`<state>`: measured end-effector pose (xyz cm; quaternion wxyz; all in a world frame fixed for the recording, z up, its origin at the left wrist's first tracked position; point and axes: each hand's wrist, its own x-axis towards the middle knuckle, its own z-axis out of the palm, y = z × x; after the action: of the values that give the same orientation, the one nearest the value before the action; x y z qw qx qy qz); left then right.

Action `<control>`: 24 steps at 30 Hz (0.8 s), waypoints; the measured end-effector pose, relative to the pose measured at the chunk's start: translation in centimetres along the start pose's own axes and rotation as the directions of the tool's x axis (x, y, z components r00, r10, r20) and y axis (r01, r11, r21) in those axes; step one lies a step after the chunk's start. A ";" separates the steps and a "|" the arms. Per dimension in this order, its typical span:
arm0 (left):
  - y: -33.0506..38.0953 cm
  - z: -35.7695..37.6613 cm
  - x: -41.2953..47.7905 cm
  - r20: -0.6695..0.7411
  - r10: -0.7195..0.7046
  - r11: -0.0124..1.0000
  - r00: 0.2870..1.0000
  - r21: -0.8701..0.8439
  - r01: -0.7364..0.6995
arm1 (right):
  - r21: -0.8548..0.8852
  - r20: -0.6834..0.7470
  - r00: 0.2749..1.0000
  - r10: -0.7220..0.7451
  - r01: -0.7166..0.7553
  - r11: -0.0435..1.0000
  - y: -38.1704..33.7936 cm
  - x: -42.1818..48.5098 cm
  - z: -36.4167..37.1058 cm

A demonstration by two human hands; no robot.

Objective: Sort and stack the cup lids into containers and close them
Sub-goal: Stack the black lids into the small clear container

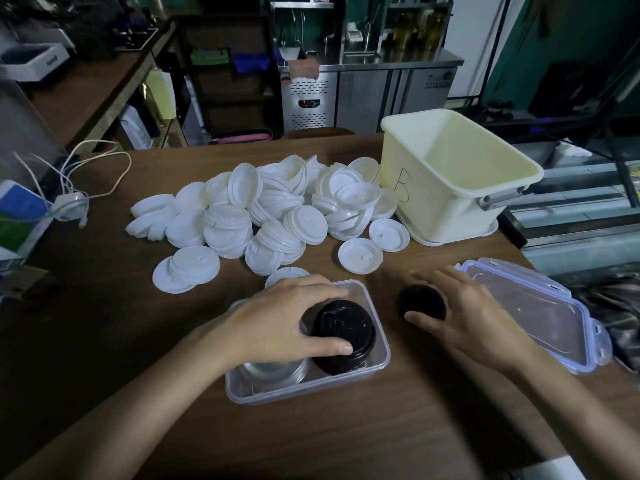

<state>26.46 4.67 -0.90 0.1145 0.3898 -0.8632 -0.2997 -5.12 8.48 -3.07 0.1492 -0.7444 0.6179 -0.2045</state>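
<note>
Black lid stack (pixel 343 336) sitting in the clear container (pixel 311 384) at the desk (pixel 346 438) front | left hand (pixel 287 317) fingers grasping that stack | right hand (pixel 464 317) fingers grasping a single black lid (pixel 420 301) lying on the desk just right of the container | white lids heap (pixel 263 209) and cream bin (pixel 450 188) sitting behind.
</note>
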 end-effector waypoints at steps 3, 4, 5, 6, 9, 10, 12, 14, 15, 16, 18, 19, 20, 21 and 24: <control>-0.2 0.0 0.2 -0.005 0.005 1.000 1.000 -0.014 -0.006 | -0.170 0.062 0.993 0.096 -0.084 0.982 1.3 0.5 0.8; -0.2 0.0 0.3 -0.001 0.006 1.000 1.000 -0.015 -0.006 | -0.209 0.085 0.989 0.124 -0.104 0.972 1.3 0.7 0.9; -0.2 0.0 0.3 0.003 0.008 1.000 1.000 -0.013 -0.008 | -0.236 0.106 0.983 0.147 -0.119 0.964 1.3 0.8 0.9; -0.3 0.0 0.3 0.005 0.010 1.000 1.000 -0.008 -0.010 | -0.256 0.122 0.980 0.160 -0.125 0.959 1.4 0.9 1.1; -0.2 -0.2 0.3 0.007 0.016 1.000 1.000 -0.006 -0.016 | -0.270 0.143 0.973 0.181 -0.138 0.953 1.6 1.1 1.2; -0.2 -0.3 0.3 0.004 0.017 1.000 1.000 -0.008 -0.017 | -0.260 0.140 0.973 0.181 -0.141 0.955 1.6 1.2 1.2; -0.2 -0.5 0.2 -0.002 0.018 1.000 1.000 -0.008 -0.018 | -0.247 0.136 0.975 0.174 -0.137 0.959 1.2 1.3 1.0; -0.2 -0.6 0.0 -0.006 0.018 1.000 1.000 -0.005 -0.018 | -0.194 0.135 0.976 0.170 -0.142 0.971 0.9 1.3 0.6; -0.2 -0.7 0.0 -0.007 0.017 1.000 1.000 -0.003 -0.017 | -0.152 0.136 0.978 0.158 -0.137 0.979 0.6 1.4 0.4; -0.1 -0.7 -0.1 -0.007 0.015 1.000 1.000 -0.003 -0.015 | -0.109 0.133 0.982 0.133 -0.119 0.987 0.3 1.4 0.1; -0.1 -0.9 -0.3 -0.009 0.013 1.000 1.000 -0.008 -0.014 | -0.026 0.111 0.991 0.076 -0.074 0.997 -0.6 1.5 -0.4; -0.1 -0.9 -0.4 -0.012 0.015 1.000 1.000 -0.008 -0.015 | 0.011 0.089 0.995 0.048 -0.049 0.999 -1.2 1.5 -0.7; -0.2 -1.0 -0.5 -0.019 0.015 1.000 1.000 -0.006 -0.016 | 0.042 0.065 0.998 0.017 -0.020 0.999 -2.0 1.5 -1.0; -0.2 -1.1 -0.6 -0.028 0.012 1.000 1.000 -0.002 -0.012 | 0.069 0.040 0.999 -0.018 0.016 0.998 -2.8 1.4 -1.3; -0.6 -1.3 -1.0 -0.054 -0.004 1.000 0.999 -0.013 0.003 | 0.131 -0.009 0.992 -0.124 0.124 0.984 -5.4 1.0 -2.2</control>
<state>28.02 4.53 -0.22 0.1400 0.3986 -0.8571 -0.2948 -1.39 8.56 1.56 0.1847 -0.7699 0.5555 -0.2540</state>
